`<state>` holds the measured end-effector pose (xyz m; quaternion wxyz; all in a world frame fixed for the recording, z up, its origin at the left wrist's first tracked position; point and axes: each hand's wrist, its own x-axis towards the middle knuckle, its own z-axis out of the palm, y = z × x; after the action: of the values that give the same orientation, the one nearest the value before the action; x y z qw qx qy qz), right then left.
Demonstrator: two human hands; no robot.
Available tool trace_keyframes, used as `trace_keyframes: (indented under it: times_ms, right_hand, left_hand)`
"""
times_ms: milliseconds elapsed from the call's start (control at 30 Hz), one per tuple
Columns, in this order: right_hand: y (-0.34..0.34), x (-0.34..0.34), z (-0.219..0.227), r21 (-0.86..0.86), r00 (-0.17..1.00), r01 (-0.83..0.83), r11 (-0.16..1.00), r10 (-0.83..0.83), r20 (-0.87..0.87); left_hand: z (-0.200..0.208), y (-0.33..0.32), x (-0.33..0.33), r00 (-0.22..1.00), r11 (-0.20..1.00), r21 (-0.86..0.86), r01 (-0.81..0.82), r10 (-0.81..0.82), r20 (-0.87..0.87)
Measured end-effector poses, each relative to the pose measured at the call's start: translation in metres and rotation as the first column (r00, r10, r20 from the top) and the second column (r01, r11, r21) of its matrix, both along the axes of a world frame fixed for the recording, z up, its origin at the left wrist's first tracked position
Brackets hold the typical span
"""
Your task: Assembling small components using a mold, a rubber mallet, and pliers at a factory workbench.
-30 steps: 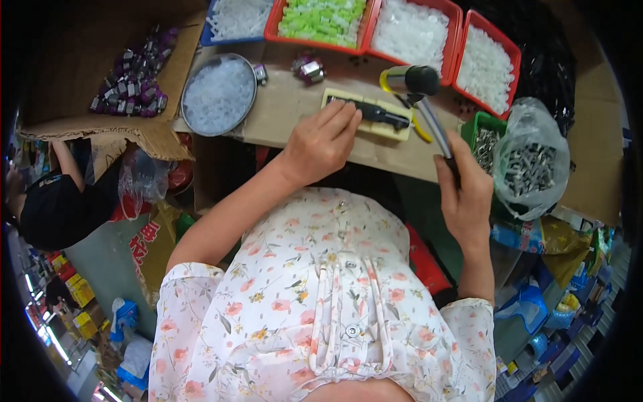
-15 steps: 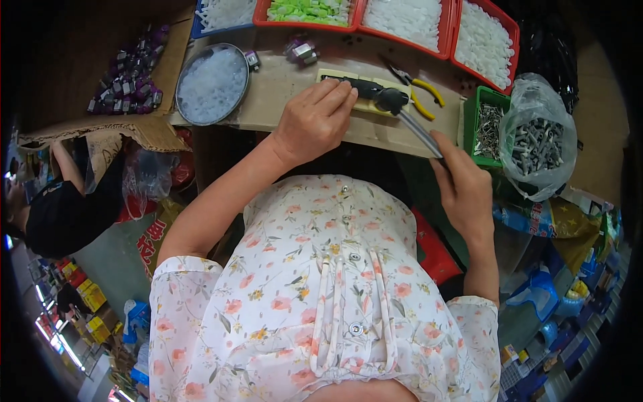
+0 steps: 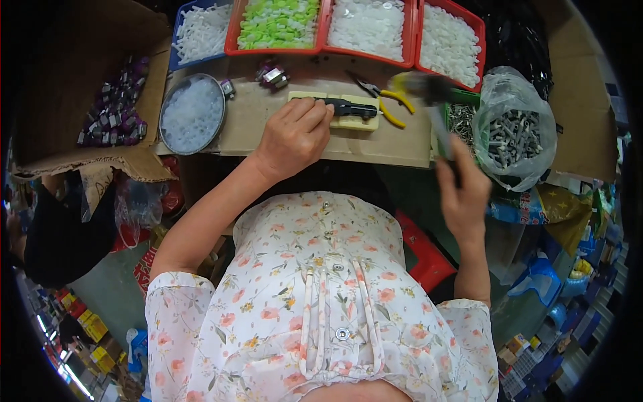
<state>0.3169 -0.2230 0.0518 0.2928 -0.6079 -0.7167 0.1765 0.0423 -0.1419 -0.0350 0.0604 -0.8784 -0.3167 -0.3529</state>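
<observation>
On a cream block (image 3: pixel 358 125) lies a long black plastic part (image 3: pixel 353 108), a little pale tip showing at its right end. My left hand (image 3: pixel 295 137) is closed over the part's left end, pressing it to the block; its fingers hide that end. My right hand (image 3: pixel 465 187) grips a hammer (image 3: pixel 440 127) by the handle. The hammer's head is smeared by motion and hangs to the right of the block, apart from the part. Behind the block's right end rest pliers with yellow handles (image 3: pixel 395 107).
Trays of white pegs (image 3: pixel 202 30), green pieces (image 3: pixel 278 23) and white pieces (image 3: pixel 450 43) line the back. A round bowl (image 3: pixel 193 114), a carton of purple-and-metal parts (image 3: pixel 157 87) and a bag of grey parts (image 3: pixel 516 134) flank the work. Another person's dark sleeve (image 3: pixel 70 231) shows at left.
The hammer has lifted off the right end of the black part and swung up to the right. My left hand keeps its hold. The whole view has shifted slightly.
</observation>
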Motion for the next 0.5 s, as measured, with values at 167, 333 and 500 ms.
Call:
trace_keyframes:
  times_ms: [167,333,500]
  right_hand:
    - [0.012,-0.004,-0.004,-0.140,0.990,-0.046,0.989,0.064,0.124]
    - [0.017,-0.008,0.017,0.061,0.998,-0.042,0.997,0.045,-0.052]
    - [0.027,-0.015,-0.019,0.124,0.991,-0.133,0.983,0.134,0.004]
  left_hand:
    - [0.004,0.000,-0.001,1.000,0.999,-0.041,-0.003,0.002,-0.010]
    - [0.003,0.002,-0.006,0.996,0.992,-0.122,0.009,0.001,0.084]
    - [0.002,-0.001,-0.004,0.997,0.993,-0.117,-0.005,0.015,0.082]
